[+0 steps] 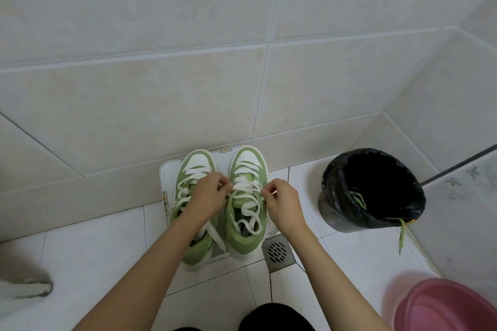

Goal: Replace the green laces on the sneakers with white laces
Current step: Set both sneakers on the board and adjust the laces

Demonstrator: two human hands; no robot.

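Two green and white sneakers stand side by side on a white lid (163,169) on the floor, toes to the wall. The left sneaker (200,247) carries white laces. The right sneaker (248,236) has a white lace (248,213) threaded through its eyelets, with loose loops lying over the tongue. My left hand (208,193) pinches the lace at the shoe's left side. My right hand (282,203) pinches the lace end at the right side. A green lace (401,234) hangs over the rim of the bin.
A bin with a black bag (372,191) stands to the right of the shoes. A metal floor drain (278,251) lies just beside the right sneaker's heel. A pink basin (443,306) sits at the bottom right. The tiled wall is right behind the shoes.
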